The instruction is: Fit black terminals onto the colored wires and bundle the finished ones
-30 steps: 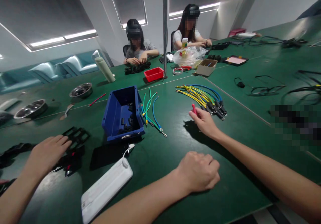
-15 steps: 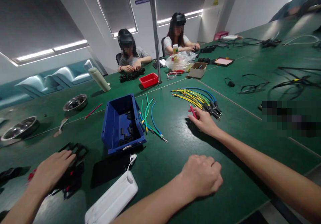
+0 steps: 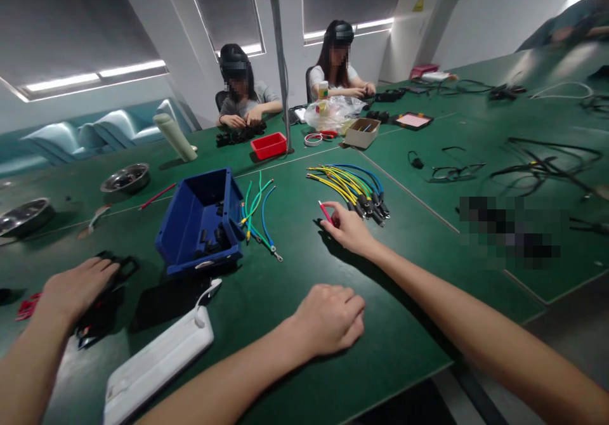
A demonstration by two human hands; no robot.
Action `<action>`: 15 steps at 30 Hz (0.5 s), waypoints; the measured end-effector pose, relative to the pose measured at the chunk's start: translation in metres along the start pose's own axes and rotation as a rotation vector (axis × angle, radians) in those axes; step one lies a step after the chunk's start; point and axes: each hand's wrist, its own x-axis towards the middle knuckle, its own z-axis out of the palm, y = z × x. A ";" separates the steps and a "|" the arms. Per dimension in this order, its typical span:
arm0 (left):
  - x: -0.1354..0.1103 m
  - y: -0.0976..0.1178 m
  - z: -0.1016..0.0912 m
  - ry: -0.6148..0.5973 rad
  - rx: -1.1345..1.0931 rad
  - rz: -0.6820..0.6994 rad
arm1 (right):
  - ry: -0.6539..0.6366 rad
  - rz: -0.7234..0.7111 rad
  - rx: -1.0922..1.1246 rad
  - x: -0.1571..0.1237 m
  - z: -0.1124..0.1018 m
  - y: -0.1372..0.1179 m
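My right hand (image 3: 349, 228) is closed on a short red pen (image 3: 326, 212), its pale tip pointing up and away. Just beyond it lies a bundle of yellow, blue and green cables (image 3: 342, 184) with black sleeves and metal lugs at the near end. Resting on the green table (image 3: 285, 368), my left hand (image 3: 330, 318) is curled into a fist; whatever may be inside it is hidden. A few loose green, yellow and blue cables (image 3: 259, 212) lie farther off, beside a blue bin (image 3: 197, 263) with small black pieces in it.
A co-worker's hand (image 3: 78, 285) touches dark gear at the left. Near my left forearm lie a white power bank (image 3: 157, 365) and a dark phone (image 3: 162, 304). A metal pole (image 3: 280, 63) stands behind a red tray (image 3: 269, 146). Two people sit across the table.
The view has swung so that the table's contents appear farther left. Both my hands keep their poses, the right still on the red pen near the cable bundle.
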 end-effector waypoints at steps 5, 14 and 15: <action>0.002 0.004 0.002 -0.008 -0.007 -0.021 | -0.018 -0.039 -0.110 -0.004 0.000 -0.001; 0.001 0.006 0.005 -0.013 -0.058 -0.060 | -0.014 -0.093 -0.181 -0.008 -0.002 0.002; 0.001 0.006 0.005 -0.010 -0.060 -0.060 | -0.014 -0.099 -0.179 -0.008 -0.002 0.003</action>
